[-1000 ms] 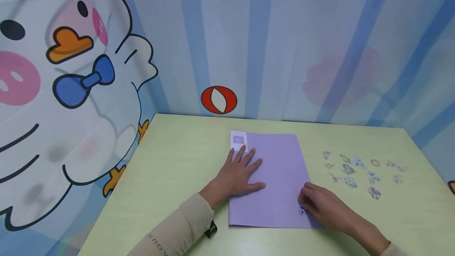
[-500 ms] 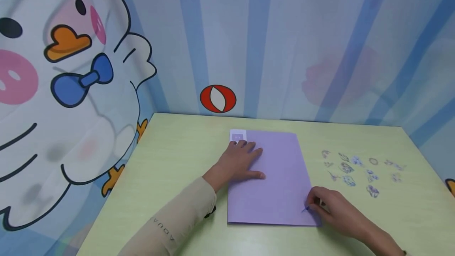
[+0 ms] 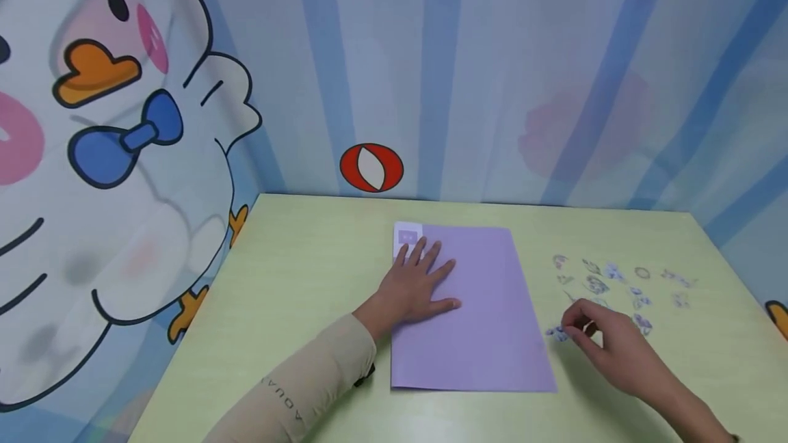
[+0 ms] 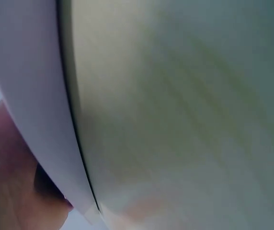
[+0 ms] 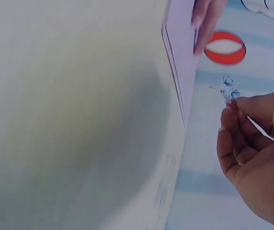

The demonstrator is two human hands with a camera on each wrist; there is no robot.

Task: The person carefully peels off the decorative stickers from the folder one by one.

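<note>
In the head view a purple booklet point(image 3: 474, 333) lies on the table, a white label point(image 3: 408, 230) at its far left corner. My left hand point(image 3: 414, 289) rests spread on it, fingers straight and their tips over the label's lower part. Just off the booklet's right edge, my right hand point(image 3: 615, 344) pinches a small sticker point(image 5: 229, 88) between thumb and forefinger. In the right wrist view it is see-through with blue flower shapes, raised above the table. The left wrist view shows the booklet's edge point(image 4: 36, 86) close up and part of the hand point(image 4: 12, 177).
Several small floral stickers point(image 3: 596, 284) lie in loose rows on the pale table point(image 3: 320, 258) right of the booklet. My right hand overlaps some of them. A printed cloth backdrop point(image 3: 382, 74) stands behind the table's far edge and along the left.
My right hand has lifted the sticker from the booklet's lower right and carried it right and away, past the edge. The left hand stays on the booklet, its fingers briefly bent, now flat again.
</note>
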